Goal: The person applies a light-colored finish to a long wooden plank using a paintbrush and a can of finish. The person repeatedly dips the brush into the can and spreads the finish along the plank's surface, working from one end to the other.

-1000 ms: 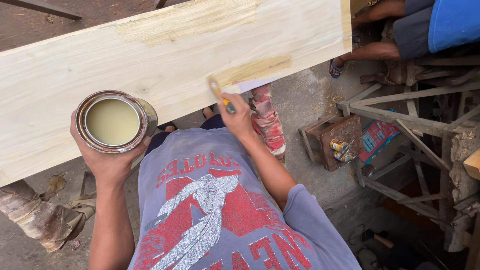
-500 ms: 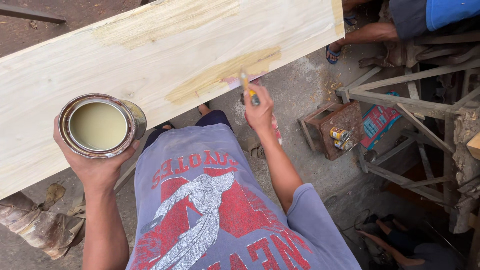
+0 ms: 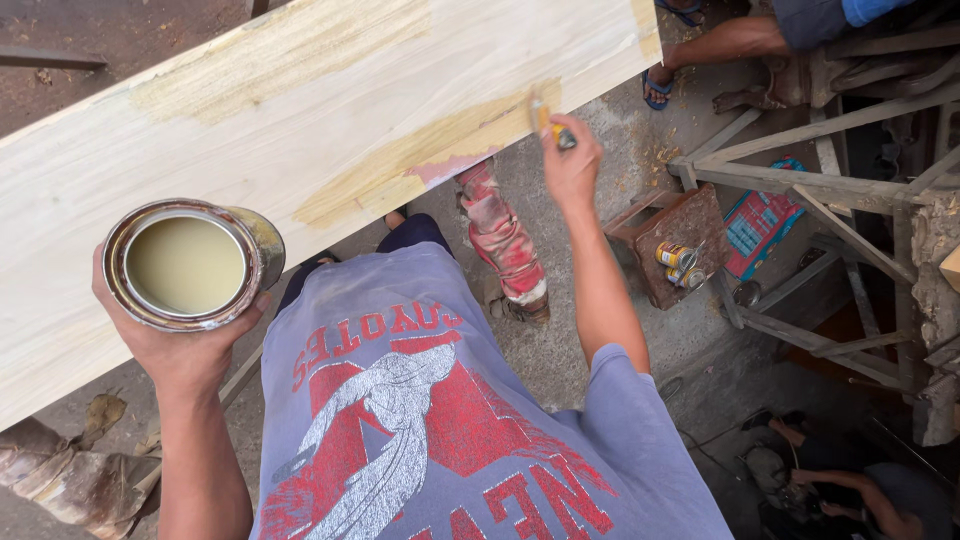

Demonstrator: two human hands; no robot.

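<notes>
A long pale wooden plank (image 3: 300,110) runs across the upper left, with a yellowish wet streak along its near edge. My left hand (image 3: 185,350) cups an open round tin (image 3: 185,262) of cream-coloured liquid from below, in front of the plank. My right hand (image 3: 570,165) grips a small brush with a yellow handle (image 3: 548,118), whose bristles touch the plank's near edge at the right end of the streak. I wear a grey shirt with a red and white print.
A small wooden stool (image 3: 680,235) with cans stands on the concrete floor at right. Beside it rises a wooden frame (image 3: 830,170). Another person's sandalled feet (image 3: 665,85) are at top right. A third person crouches at bottom right (image 3: 880,490).
My right hand has drawn the brush rightward along the plank's near edge, lengthening the wet yellowish streak. The tin in my left hand has stayed about level.
</notes>
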